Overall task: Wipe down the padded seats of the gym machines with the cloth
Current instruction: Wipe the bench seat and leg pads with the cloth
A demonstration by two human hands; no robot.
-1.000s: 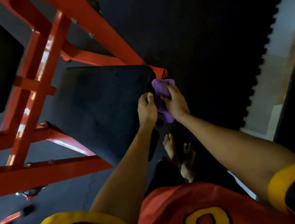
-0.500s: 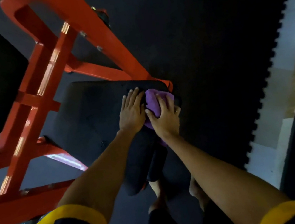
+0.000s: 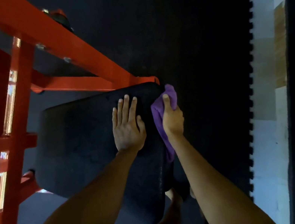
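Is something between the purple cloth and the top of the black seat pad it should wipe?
Yes. The left hand lies flat on the seat pad, right beside the cloth, which the right hand grips at the pad's right edge. A sweep leftward would meet that hand; nothing else shows.

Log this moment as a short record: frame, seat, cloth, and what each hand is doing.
frame: red metal bars
seat: black pad beside the frame
cloth: purple, bunched, against the seat's right edge
left hand: flat on the seat, fingers straight
right hand: grips the cloth
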